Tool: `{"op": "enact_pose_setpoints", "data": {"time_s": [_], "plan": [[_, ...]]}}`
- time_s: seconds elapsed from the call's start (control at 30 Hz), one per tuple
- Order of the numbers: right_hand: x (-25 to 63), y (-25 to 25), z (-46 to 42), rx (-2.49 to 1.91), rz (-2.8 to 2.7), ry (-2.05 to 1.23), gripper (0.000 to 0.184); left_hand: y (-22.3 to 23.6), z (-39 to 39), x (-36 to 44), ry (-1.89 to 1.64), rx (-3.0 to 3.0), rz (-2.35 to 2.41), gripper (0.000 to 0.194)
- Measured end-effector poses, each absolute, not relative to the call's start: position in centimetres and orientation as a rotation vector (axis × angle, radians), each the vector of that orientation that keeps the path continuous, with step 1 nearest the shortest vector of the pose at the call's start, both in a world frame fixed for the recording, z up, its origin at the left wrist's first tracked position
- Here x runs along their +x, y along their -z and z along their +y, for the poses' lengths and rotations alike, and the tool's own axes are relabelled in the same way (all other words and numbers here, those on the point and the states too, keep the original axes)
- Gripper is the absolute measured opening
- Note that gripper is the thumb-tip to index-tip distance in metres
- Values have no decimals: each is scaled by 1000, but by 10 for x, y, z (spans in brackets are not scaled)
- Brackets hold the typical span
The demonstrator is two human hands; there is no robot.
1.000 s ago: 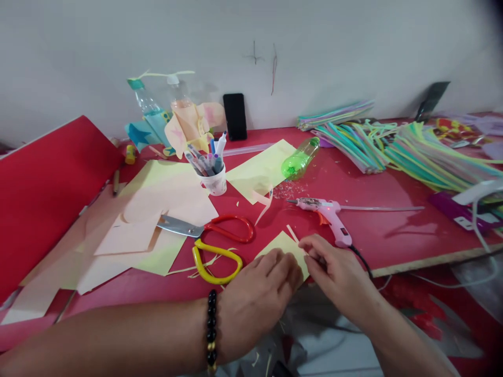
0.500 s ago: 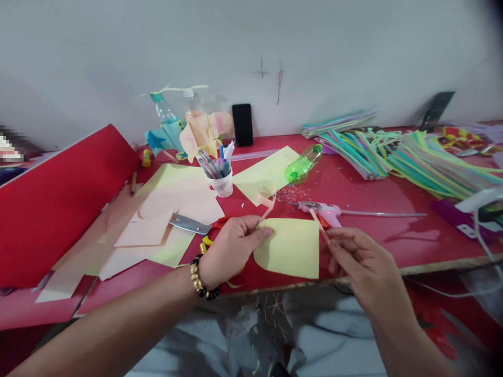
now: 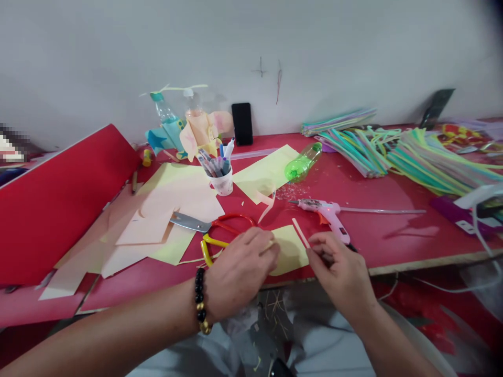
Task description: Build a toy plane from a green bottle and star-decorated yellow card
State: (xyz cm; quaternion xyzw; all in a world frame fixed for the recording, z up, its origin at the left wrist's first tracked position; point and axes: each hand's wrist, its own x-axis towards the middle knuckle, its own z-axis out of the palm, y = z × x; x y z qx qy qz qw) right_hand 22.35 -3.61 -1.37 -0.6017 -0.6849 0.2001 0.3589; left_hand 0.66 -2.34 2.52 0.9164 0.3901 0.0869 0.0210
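The bare left forearm (image 3: 118,325) slants in from the lower left; the bare left hand (image 3: 241,273) is back upward, fingers bent, thumb hidden. The bare right forearm (image 3: 396,332) rises from the lower right — the bare right hand (image 3: 341,269) angles inward, thumb and index finger pinching, other fingers curled.

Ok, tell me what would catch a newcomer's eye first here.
Probably the big scissors, with one red and one yellow handle, just beyond the left hand. Next, the pink hot glue gun lying beyond the right hand, which pinches a pale peach strip. Farther back, a bright green plastic bottle lies on its side, right of the pen cup.
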Motion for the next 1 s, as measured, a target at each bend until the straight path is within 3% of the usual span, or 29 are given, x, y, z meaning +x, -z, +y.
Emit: {"op": "enact_pose_setpoints", "data": {"time_s": [0.23, 0.5, 0.67, 0.87, 1.0], "plan": [[219, 20, -29, -1631, -2064, -294, 17, -10, -15, 29, -131, 2866, 880, 29], [220, 17, -25, -1659, -2141, -427, 21, 7, -8, 26, -127, 2952, 823, 44], [230, 9, -28, -1596, -2125, -526, 27, 8, -5, 26, -91, 2952, 796, 44], [271, 6, -11, -1912, -1744, -116, 37, 11, -8, 27, -114, 2975, 841, 47], [279, 13, 8, -2107, -1819, -51, 47, 13, -9, 27, -123, 2979, 872, 47]]}}
